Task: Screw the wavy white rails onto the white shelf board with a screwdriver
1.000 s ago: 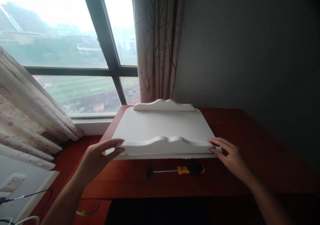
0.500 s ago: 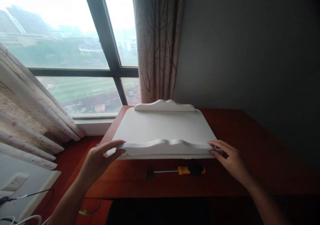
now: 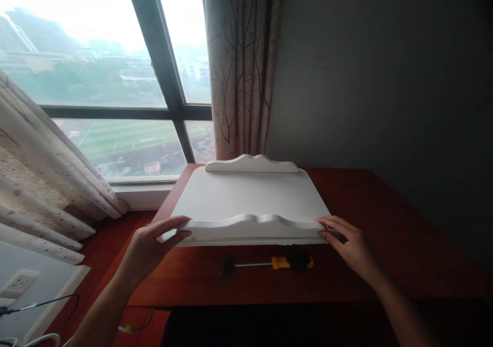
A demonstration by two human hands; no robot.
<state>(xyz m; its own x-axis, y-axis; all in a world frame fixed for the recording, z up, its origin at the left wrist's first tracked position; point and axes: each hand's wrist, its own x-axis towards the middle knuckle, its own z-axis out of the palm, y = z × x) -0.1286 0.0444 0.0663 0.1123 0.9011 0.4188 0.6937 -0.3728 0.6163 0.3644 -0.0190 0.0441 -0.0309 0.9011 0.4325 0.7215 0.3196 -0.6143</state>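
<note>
A white board with a wavy top edge [image 3: 250, 229] stands along the near side of a white panel [image 3: 246, 193]. My left hand [image 3: 152, 242] pinches its left end, thumb in front and fingers on top. At the opposite end, my right hand [image 3: 348, 242] grips it the same way. A matching wavy board [image 3: 250, 164] stands on the panel's far side. Just in front of the panel lies a screwdriver [image 3: 283, 263] with a yellow and black handle on the right. Several small dark screws [image 3: 228, 267] are bunched by its tip.
All of this rests on a reddish-brown wooden table [image 3: 385, 234]. Behind are a grey wall [image 3: 370, 80] and a patterned curtain [image 3: 242, 70]. A window [image 3: 115, 80] is at the left, with a wall socket [image 3: 19, 284] and cables [image 3: 50, 303] at lower left.
The whole scene sits slightly further left in view. Both hands keep their hold on the ends of the near wavy board, which stays in place on the panel.
</note>
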